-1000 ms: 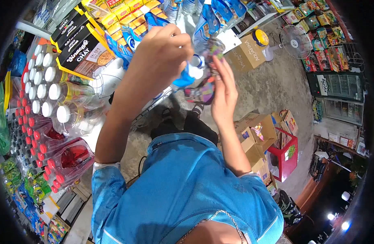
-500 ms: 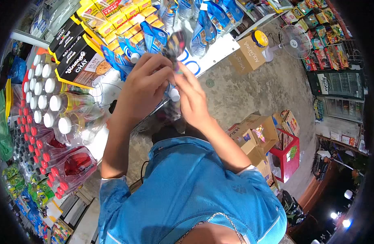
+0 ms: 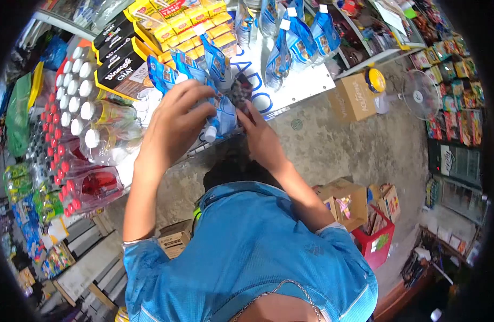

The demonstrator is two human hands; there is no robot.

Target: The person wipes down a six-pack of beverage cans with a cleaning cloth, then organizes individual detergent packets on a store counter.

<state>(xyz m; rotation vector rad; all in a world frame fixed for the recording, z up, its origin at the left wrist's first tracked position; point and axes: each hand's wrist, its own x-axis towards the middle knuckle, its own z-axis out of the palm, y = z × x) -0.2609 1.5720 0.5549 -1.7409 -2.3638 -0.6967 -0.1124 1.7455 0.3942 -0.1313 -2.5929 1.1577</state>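
A blue drink pouch with a white cap [image 3: 225, 115] lies at the front edge of the white tabletop [image 3: 306, 83], its cap toward me. My left hand [image 3: 178, 118] is at its left side, fingers bent over it and seemingly gripping it. My right hand [image 3: 264, 140] pinches a dark, patterned piece that looks like a cloth [image 3: 240, 92] close to the pouch's right side; its outline is blurred. Just beyond my hands, more blue pouches [image 3: 217, 61] stand upright. Another group of capped blue pouches [image 3: 300, 43] stands farther right.
Yellow snack packs [image 3: 185, 27] and black-and-yellow Vinacafé boxes [image 3: 121, 70] sit at the back left. White-capped bottles [image 3: 88, 110] and red-capped bottles [image 3: 59, 153] crowd the left. A cardboard box [image 3: 351, 99], a fan [image 3: 419, 96] and a red crate [image 3: 378, 244] stand right.
My hands have moved apart and lower, the left shifting left. The pouch came down to the table edge, and the dark piece dropped beside it. The view has shifted, so the table appears farther right.
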